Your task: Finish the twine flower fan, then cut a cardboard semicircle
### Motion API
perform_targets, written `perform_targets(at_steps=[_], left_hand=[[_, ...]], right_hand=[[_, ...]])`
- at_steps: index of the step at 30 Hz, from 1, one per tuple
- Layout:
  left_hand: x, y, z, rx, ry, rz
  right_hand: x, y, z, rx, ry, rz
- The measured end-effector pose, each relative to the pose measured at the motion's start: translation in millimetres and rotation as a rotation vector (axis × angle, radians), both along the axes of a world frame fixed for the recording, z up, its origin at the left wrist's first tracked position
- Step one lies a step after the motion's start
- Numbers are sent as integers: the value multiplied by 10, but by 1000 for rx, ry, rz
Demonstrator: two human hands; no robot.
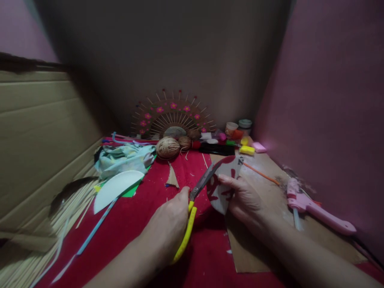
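Note:
My left hand (171, 220) is closed round the yellow handles of a pair of scissors (192, 208); the metal blades point up and right. Their tips meet the edge of a white card piece with red print (223, 184). My right hand (244, 198) grips that card from the right, thumb on its face, holding it upright above the red cloth (135, 224).
A pink glue gun (315, 210) lies at right on brown cardboard (264, 240). At the back stand a stick fan with pink flowers (174, 116), twine balls (168, 147), small pots and yellow pieces. Crumpled cloth (124, 158), a white half-disc (115, 188) and bamboo sticks (36, 244) lie left.

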State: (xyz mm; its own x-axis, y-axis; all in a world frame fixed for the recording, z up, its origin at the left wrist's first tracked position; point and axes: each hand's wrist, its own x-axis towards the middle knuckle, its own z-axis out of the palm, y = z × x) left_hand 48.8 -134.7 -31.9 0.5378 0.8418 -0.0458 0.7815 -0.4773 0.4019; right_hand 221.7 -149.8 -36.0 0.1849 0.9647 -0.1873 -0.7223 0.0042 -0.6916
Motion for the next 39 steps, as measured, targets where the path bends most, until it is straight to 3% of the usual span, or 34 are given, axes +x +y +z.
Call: perform_targets(at_steps=[8, 17, 28, 34, 39], left_hand=[[-15, 13, 9, -42, 46, -17], [-30, 2, 71, 13, 110, -42], [-29, 11, 95, 8, 149, -31], [-19, -5, 94, -2, 19, -9], [-14, 10, 8, 23, -37, -4]], right_hand=[[27, 22, -54, 11, -27, 12], [20, 36, -56, 1, -44, 15], [67, 21, 72, 42, -50, 1], [169, -10, 118, 133, -194, 70], [218, -19, 127, 117, -210, 102]])
